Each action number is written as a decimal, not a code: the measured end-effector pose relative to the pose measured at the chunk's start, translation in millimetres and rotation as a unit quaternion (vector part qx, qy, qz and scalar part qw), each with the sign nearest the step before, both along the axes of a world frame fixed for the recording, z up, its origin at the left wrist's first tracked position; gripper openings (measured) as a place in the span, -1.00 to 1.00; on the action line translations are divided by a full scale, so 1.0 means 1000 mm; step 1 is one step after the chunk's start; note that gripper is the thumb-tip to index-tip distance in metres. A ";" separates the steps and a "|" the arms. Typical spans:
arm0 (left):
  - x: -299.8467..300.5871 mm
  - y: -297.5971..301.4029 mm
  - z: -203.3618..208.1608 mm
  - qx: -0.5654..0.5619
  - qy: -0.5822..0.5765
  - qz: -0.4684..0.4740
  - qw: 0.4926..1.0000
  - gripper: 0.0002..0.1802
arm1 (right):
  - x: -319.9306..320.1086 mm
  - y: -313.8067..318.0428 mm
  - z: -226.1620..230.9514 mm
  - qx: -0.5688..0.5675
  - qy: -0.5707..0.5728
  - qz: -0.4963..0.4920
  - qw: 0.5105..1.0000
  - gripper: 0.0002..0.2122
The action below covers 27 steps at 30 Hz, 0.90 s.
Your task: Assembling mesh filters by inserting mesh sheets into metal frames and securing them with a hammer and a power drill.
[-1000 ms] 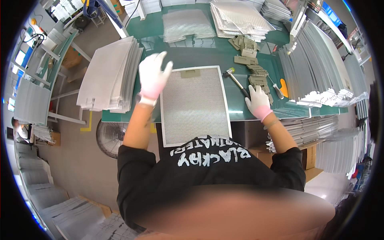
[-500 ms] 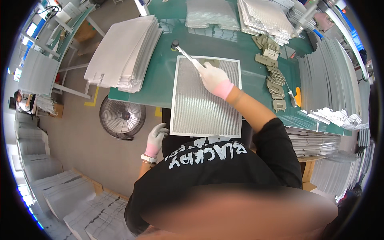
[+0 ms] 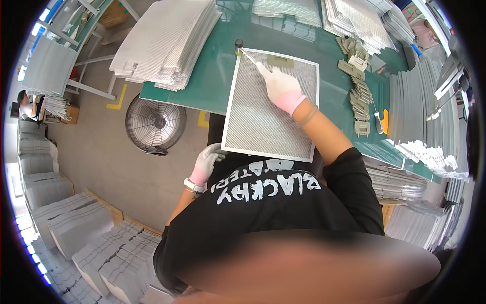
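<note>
A square mesh filter panel with a white frame lies tilted, its far part on the green table and its near edge against my body. An olive plastic piece sits under or in its far edge. My right hand, in a white glove with a pink cuff, is closed round the handle of a small hammer. The hammer's dark head is at the panel's far left corner; contact cannot be made out. My gloved left hand is at the near left corner, fingers loosely extended, apparently touching the frame.
Stacked mesh sheets overhang the table at left. Several olive plastic pieces and an orange-handled tool lie at right, beside upright stacked panels. A floor fan stands left of the table.
The panel has turned slightly and shifted up and right in view. The hammer head has come to the panel's far left corner. My left hand has moved to the near left corner.
</note>
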<state>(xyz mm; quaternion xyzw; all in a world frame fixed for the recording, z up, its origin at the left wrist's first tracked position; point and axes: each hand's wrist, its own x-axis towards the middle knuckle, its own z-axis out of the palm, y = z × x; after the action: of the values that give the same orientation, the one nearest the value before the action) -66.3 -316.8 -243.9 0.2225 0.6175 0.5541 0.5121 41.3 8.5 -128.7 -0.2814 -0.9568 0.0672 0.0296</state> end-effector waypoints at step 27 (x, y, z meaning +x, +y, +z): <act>-0.115 0.136 0.182 0.218 0.603 0.113 0.758 -0.41 | 0.371 -0.078 0.126 0.029 0.679 -0.357 0.641 -0.82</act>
<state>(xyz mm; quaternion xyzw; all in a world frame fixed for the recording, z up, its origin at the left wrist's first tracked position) -181.5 -180.9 -62.2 0.5449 0.6815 0.4791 -0.0957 412.1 -69.5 -2.3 -0.4751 -0.4945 0.1963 0.7009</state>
